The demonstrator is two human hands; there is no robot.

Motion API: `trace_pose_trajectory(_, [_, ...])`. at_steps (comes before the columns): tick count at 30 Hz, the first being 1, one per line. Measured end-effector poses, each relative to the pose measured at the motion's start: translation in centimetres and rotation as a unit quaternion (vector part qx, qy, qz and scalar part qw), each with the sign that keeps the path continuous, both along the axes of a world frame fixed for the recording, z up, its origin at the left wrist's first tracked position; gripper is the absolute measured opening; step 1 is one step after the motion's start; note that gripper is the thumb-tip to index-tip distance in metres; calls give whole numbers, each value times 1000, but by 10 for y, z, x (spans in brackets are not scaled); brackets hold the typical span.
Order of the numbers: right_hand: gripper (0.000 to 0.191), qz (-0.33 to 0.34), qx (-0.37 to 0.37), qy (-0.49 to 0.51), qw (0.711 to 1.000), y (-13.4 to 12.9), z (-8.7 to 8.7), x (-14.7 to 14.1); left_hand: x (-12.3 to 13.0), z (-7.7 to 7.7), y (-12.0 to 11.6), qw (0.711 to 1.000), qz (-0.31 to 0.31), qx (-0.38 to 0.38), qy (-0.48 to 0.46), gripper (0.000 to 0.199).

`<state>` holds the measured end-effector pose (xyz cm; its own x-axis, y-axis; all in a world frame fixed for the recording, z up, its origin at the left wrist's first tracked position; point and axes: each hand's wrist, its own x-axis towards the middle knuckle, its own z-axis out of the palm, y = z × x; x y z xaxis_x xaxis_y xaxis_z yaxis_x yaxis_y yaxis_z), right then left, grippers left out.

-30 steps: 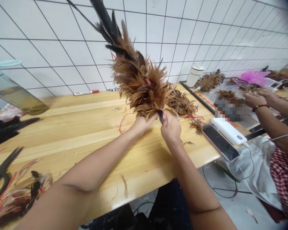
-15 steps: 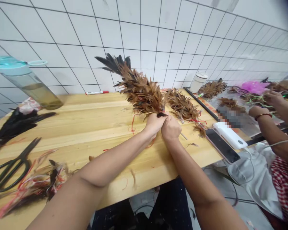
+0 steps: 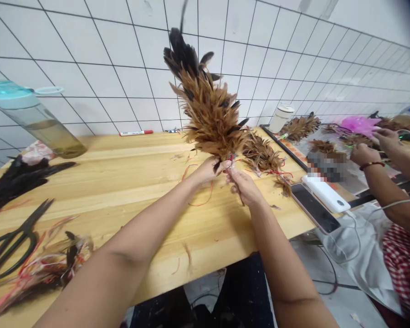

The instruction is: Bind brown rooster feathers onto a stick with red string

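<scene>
A feather duster (image 3: 212, 114), brown with long black feathers at its tip, stands tilted up and leaning left above the table. My right hand (image 3: 245, 186) is closed around its thin stick, just below the feathers. At the base of the feathers my left hand (image 3: 207, 172) is closed, thumb against the binding, with a small dark feather (image 3: 217, 167) at its fingers. A red string (image 3: 210, 193) hangs in a loop below the left hand. Just right of the duster lies another bundle of brown feathers (image 3: 263, 152), with red string at its lower end.
Scissors (image 3: 27, 232), a heap of feather scraps and string (image 3: 51, 273), black feathers (image 3: 23, 175) and a water bottle (image 3: 37, 120) are at left. A marker (image 3: 135, 133) lies by the wall. A phone (image 3: 314, 207) and white power bank (image 3: 326, 193) lie right, near a co-worker's hands (image 3: 365, 155).
The duster has swung more upright and up, its tip moving right. My hands, pressed together before, are now slightly apart, and the binding and the red loop show more.
</scene>
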<state>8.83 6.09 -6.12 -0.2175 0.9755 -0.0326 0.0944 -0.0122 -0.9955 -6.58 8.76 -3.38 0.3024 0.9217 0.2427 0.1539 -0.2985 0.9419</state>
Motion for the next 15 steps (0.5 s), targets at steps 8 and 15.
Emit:
trace_pose_trajectory(8, [54,161,-175,211,948,0,9,27,-13,8,-3,992,-80,39,93,40])
trace_pose_trajectory(15, [43,192,-129,227,946,-4,11,15,0,7,-8,992,-65,53,97,42])
